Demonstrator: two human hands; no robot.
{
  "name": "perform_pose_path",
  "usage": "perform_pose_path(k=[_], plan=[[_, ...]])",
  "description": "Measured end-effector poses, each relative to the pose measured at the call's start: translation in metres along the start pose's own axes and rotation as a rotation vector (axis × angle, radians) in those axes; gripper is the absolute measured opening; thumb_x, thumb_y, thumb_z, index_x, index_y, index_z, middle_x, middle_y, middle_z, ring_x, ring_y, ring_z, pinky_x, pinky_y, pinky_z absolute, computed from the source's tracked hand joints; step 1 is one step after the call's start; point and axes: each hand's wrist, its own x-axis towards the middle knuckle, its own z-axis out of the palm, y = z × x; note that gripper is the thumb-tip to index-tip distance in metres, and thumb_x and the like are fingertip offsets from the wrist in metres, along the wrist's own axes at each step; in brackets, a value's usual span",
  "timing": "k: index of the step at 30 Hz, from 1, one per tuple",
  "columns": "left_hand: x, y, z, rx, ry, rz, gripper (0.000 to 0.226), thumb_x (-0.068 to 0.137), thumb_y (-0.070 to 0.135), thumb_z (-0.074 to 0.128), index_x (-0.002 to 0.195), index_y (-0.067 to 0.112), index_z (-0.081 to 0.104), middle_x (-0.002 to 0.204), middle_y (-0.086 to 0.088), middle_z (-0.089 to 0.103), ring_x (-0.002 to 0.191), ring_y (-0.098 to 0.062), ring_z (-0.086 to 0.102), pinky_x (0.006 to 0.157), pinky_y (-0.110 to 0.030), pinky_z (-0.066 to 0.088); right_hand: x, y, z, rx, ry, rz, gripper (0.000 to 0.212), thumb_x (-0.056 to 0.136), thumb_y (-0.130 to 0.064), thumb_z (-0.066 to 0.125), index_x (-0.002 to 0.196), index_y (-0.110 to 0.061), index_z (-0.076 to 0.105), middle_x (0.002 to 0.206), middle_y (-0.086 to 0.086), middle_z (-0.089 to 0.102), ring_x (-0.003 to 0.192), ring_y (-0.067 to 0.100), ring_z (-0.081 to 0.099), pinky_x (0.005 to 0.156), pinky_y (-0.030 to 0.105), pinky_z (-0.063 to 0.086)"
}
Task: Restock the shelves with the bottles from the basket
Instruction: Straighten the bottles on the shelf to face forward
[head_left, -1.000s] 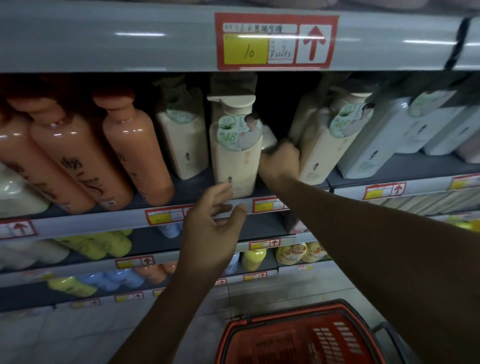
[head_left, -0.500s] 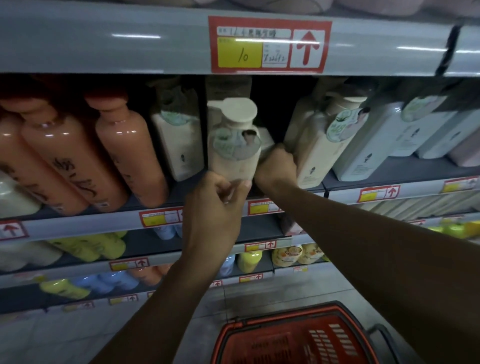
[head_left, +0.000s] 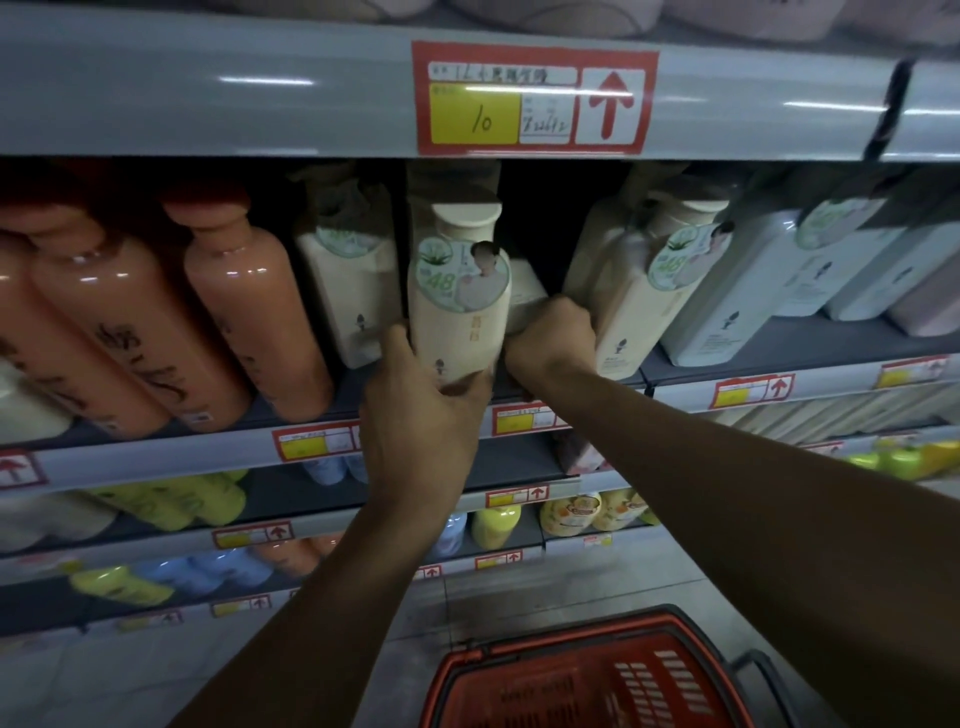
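A cream pump bottle with a round green "48" sticker stands at the front of the grey shelf. My left hand grips its lower part, thumb on the left side and fingers under the base. My right hand reaches into the gap just right of it, fingers curled round a second cream bottle that stands further back and is mostly hidden. The red basket sits on the floor below; its inside shows no bottle.
Orange bottles fill the shelf's left side, more cream bottles and white ones the right. The upper shelf edge with a red price tag hangs close above the bottle tops. Lower shelves hold yellow and blue bottles.
My left hand rose from below the shelf edge and took hold of the front cream bottle, which turned and shifted. My right hand stayed in the gap beside it.
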Motion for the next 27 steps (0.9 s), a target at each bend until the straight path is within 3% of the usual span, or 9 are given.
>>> perform_pose_path(k=[4, 8, 11, 16, 21, 27], plan=[[-0.003, 0.003, 0.004, 0.015, 0.025, 0.005, 0.063, 0.078, 0.044, 0.086, 0.119, 0.017, 0.048, 0.120, -0.012, 0.069, 0.110, -0.036, 0.068, 0.083, -0.052, 0.059, -0.008, 0.002, 0.000, 0.002, -0.012, 0.001, 0.037, 0.081, -0.011, 0.067, 0.113, 0.007, 0.068, 0.111, 0.026, 0.073, 0.100, 0.047, 0.073, 0.082, 0.055, 0.064], [0.000, 0.003, 0.007, 0.021, 0.039, -0.008, 0.064, 0.078, 0.040, 0.087, 0.121, 0.013, 0.048, 0.121, -0.016, 0.068, 0.111, -0.039, 0.067, 0.085, -0.052, 0.057, -0.017, 0.007, -0.001, -0.013, -0.008, -0.015, 0.039, 0.080, -0.016, 0.071, 0.111, 0.007, 0.068, 0.110, 0.025, 0.073, 0.102, 0.044, 0.073, 0.084, 0.043, 0.063], [0.007, 0.005, 0.009, 0.029, 0.037, -0.044, 0.062, 0.079, 0.037, 0.086, 0.119, 0.013, 0.045, 0.121, -0.016, 0.066, 0.111, -0.041, 0.065, 0.088, -0.054, 0.057, -0.025, 0.011, -0.001, 0.009, -0.022, -0.012, 0.045, 0.077, -0.031, 0.076, 0.106, 0.003, 0.068, 0.101, 0.021, 0.074, 0.094, 0.041, 0.075, 0.077, 0.046, 0.065], [0.015, 0.007, 0.011, 0.028, 0.022, -0.044, 0.059, 0.083, 0.037, 0.084, 0.119, 0.013, 0.045, 0.122, -0.015, 0.065, 0.113, -0.038, 0.065, 0.091, -0.050, 0.057, -0.032, 0.017, -0.006, -0.027, 0.010, -0.048, 0.066, 0.084, -0.040, 0.083, 0.126, 0.001, 0.054, 0.128, 0.020, 0.067, 0.120, 0.040, 0.064, 0.091, 0.039, 0.054], [0.019, 0.004, 0.016, 0.007, 0.030, -0.058, 0.063, 0.081, 0.039, 0.085, 0.122, 0.011, 0.046, 0.124, -0.015, 0.064, 0.115, -0.039, 0.064, 0.093, -0.052, 0.056, -0.025, 0.014, -0.005, -0.179, -0.015, -0.076, 0.067, 0.076, -0.056, 0.085, 0.116, -0.005, 0.069, 0.112, 0.013, 0.074, 0.106, 0.035, 0.071, 0.072, 0.031, 0.048], [0.014, -0.010, 0.022, -0.124, 0.077, -0.111, 0.070, 0.075, 0.041, 0.085, 0.123, 0.014, 0.041, 0.117, -0.013, 0.070, 0.112, -0.033, 0.068, 0.093, -0.050, 0.057, -0.034, 0.011, -0.006, -0.268, 0.059, -0.058, 0.064, 0.076, -0.067, 0.079, 0.106, -0.010, 0.076, 0.110, 0.011, 0.077, 0.106, 0.032, 0.072, 0.071, 0.030, 0.042]])
